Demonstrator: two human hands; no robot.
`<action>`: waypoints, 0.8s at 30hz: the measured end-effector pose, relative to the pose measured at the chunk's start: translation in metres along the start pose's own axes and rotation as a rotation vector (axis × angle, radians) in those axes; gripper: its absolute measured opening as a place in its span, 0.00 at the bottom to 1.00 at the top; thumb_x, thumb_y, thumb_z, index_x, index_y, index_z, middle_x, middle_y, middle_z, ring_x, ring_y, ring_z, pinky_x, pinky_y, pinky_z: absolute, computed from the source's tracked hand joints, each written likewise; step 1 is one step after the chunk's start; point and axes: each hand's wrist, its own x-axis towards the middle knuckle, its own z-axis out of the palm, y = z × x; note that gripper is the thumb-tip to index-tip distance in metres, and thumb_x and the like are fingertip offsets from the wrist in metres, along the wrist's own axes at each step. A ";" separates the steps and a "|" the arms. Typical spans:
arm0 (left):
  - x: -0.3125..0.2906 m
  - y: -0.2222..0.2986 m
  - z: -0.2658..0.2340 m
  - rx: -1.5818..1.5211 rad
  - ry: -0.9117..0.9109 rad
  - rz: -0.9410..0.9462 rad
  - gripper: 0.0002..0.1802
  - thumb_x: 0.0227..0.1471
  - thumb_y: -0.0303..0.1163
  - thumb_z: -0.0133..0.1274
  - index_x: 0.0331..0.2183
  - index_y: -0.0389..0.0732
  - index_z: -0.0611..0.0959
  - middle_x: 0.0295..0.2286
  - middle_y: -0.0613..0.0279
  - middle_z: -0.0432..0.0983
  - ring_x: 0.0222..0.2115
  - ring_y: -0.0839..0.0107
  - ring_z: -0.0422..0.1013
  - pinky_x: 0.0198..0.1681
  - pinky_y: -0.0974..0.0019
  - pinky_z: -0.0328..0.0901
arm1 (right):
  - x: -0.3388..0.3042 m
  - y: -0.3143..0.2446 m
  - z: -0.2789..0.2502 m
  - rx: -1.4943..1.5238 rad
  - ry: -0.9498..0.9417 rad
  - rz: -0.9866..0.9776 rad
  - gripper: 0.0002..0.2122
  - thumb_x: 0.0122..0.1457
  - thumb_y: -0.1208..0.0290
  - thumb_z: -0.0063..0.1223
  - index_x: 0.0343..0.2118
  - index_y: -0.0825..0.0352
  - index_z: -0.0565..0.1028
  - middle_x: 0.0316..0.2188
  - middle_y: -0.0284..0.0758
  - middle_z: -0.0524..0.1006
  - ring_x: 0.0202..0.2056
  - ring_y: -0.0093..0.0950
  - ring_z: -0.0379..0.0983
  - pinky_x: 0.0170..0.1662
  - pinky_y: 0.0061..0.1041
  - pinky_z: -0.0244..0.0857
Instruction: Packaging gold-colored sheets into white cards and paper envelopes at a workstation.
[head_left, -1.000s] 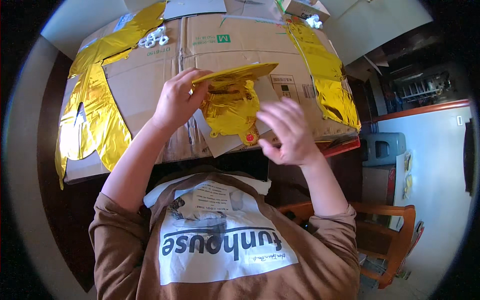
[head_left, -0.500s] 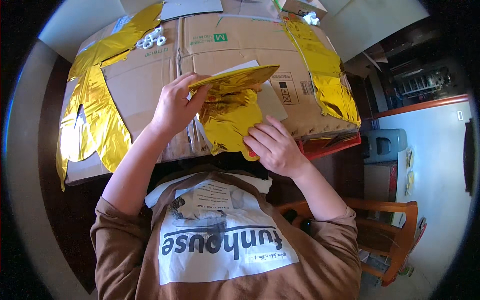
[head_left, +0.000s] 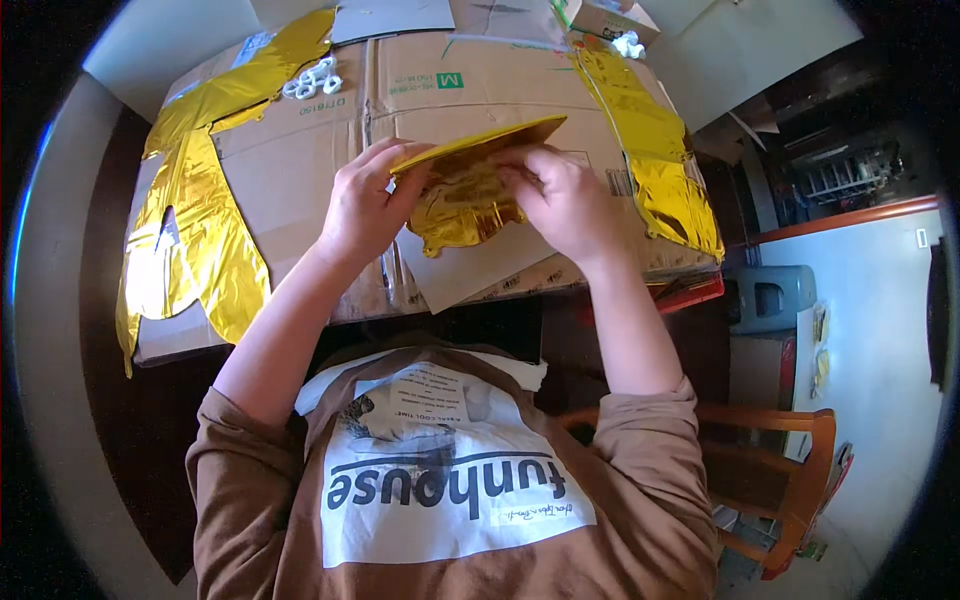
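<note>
My left hand (head_left: 365, 200) pinches the left end of a flat gold foil balloon (head_left: 465, 222), thumb below and fingers behind it. The foil is folded, with its upper flap raised and tilted toward the upper right. Under the right part of that flap, my right hand (head_left: 568, 198) has its thumb and fingers closed on the foil; its fingertips are partly hidden. Beneath the foil lies a pale flat card (head_left: 470, 285), one corner pointing at the table's near edge.
Flattened cardboard (head_left: 290, 160) covers the work surface. Another gold foil balloon (head_left: 185, 225) lies at the left and a long gold foil piece (head_left: 655, 150) at the right. White rings (head_left: 313, 78) sit at the far left. A wooden chair (head_left: 800, 490) stands at the right.
My right hand has moved up from the foil's lower edge to its raised flap. The lower part of the foil is now drawn up and folded shorter, exposing more of the card.
</note>
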 end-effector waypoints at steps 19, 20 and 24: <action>0.009 -0.007 0.003 -0.001 0.066 -0.089 0.07 0.57 0.27 0.57 0.36 0.33 0.83 0.29 0.54 0.79 0.29 0.67 0.75 0.35 0.66 0.68 | -0.036 -0.019 0.061 -0.371 0.051 -0.081 0.07 0.52 0.68 0.63 0.32 0.64 0.78 0.37 0.37 0.79 0.42 0.36 0.73 0.49 0.41 0.63; 0.009 -0.007 0.003 -0.007 0.060 -0.097 0.07 0.57 0.27 0.57 0.37 0.33 0.83 0.30 0.54 0.79 0.29 0.67 0.75 0.36 0.67 0.69 | -0.038 -0.017 0.063 -0.384 0.038 -0.101 0.10 0.54 0.68 0.61 0.37 0.65 0.79 0.42 0.37 0.79 0.47 0.38 0.73 0.54 0.44 0.61; 0.007 -0.008 0.002 -0.036 0.027 -0.102 0.07 0.57 0.24 0.56 0.39 0.34 0.83 0.34 0.54 0.80 0.33 0.65 0.77 0.38 0.67 0.70 | -0.036 -0.016 0.065 -0.417 -0.044 -0.062 0.17 0.58 0.65 0.57 0.47 0.69 0.76 0.47 0.43 0.78 0.54 0.43 0.69 0.61 0.48 0.56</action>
